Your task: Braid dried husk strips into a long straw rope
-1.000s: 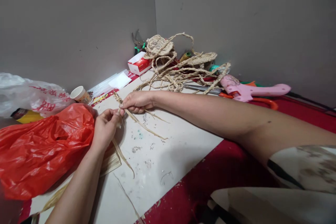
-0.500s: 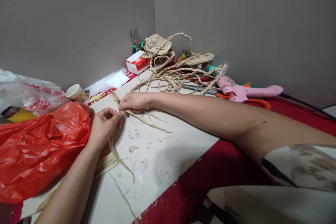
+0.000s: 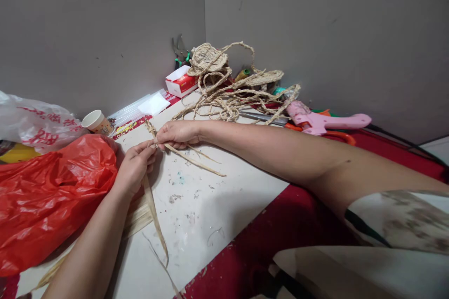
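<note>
My left hand and my right hand meet at the end of a pale braided straw cord, both closed on its dry husk strips. One loose husk strip runs out to the right from under my right hand. Another strip hangs down toward me below my left hand. The exact spot where the fingers pinch is partly hidden. Flat, wide husk pieces lie beneath my left forearm.
Behind my hands lies a tangled pile of braided cord, beside a red-and-white box and green-handled pruners. A pink glue gun rests at the right. On the left are a paper cup and a red plastic bag.
My left hand has turned slightly, and its fingers now point more toward my right hand. The hanging strip has swung left and straightened. The whole view has shifted a little.
</note>
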A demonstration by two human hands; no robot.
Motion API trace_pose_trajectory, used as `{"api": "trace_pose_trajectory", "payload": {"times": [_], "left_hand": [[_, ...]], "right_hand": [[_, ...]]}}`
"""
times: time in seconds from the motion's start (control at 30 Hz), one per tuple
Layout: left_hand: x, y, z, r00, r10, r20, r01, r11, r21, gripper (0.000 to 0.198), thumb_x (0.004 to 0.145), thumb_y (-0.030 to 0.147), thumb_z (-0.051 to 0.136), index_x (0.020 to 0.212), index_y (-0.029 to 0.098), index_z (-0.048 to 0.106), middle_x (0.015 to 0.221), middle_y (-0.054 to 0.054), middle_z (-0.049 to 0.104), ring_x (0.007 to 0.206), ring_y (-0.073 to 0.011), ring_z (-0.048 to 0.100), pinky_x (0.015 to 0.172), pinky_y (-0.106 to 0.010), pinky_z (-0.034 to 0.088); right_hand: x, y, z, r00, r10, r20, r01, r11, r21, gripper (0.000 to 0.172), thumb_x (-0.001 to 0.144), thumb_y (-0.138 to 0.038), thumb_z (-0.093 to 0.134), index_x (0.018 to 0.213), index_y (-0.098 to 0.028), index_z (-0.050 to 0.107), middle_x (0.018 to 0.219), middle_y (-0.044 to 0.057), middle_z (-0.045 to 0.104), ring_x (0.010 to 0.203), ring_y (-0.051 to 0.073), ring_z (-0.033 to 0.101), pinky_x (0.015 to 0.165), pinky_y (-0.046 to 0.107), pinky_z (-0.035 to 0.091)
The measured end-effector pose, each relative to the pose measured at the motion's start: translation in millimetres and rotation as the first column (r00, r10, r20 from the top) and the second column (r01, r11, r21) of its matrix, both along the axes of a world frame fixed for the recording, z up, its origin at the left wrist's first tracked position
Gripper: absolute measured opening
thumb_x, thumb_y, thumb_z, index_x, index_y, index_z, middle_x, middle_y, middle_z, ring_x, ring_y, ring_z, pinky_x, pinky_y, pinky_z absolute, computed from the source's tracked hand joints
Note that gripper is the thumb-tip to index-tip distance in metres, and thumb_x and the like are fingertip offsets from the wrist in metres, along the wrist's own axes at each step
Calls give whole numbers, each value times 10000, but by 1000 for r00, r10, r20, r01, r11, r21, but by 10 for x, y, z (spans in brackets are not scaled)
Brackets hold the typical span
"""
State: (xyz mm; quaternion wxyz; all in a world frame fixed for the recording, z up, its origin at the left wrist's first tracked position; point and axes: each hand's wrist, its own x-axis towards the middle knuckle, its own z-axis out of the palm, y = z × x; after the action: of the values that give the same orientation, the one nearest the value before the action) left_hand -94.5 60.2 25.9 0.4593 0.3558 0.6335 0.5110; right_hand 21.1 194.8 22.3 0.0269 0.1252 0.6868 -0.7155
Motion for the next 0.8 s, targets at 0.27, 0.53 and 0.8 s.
{"api": "trace_pose_trajectory", "payload": {"times": [0.27, 0.53, 0.8], "left_hand": [[-4, -10, -37, 987, 49, -150, -52, 998, -18, 194, 750, 340, 605, 751, 146, 615, 513, 76, 251, 413, -51, 198, 390, -183, 139], [13, -14, -40, 982, 76, -173, -81, 996, -22, 234, 710, 368, 633, 711, 135, 644, 457, 71, 308, 375, -45, 203, 363, -189, 128], [11, -31, -20, 922, 243, -300, -220, 969, 108, 487, 718, 507, 622, 1039, 143, 667, 641, -9, 607, 539, -129, 517, 532, -240, 406]], "right_hand": [[-9, 55, -29, 997, 76, 24, -72, 986, -148, 217, 923, -232, 403, 833, -95, 546, 471, -104, 230, 347, 23, 168, 318, 131, 124], [13, 53, -35, 995, 97, 29, -95, 992, -82, 170, 887, -172, 425, 821, -86, 556, 460, -97, 252, 344, 27, 176, 308, 127, 134], [-2, 61, -58, 994, 105, 22, -102, 987, -126, 183, 898, -164, 395, 787, -102, 527, 452, -102, 239, 336, 25, 171, 310, 126, 128]]}}
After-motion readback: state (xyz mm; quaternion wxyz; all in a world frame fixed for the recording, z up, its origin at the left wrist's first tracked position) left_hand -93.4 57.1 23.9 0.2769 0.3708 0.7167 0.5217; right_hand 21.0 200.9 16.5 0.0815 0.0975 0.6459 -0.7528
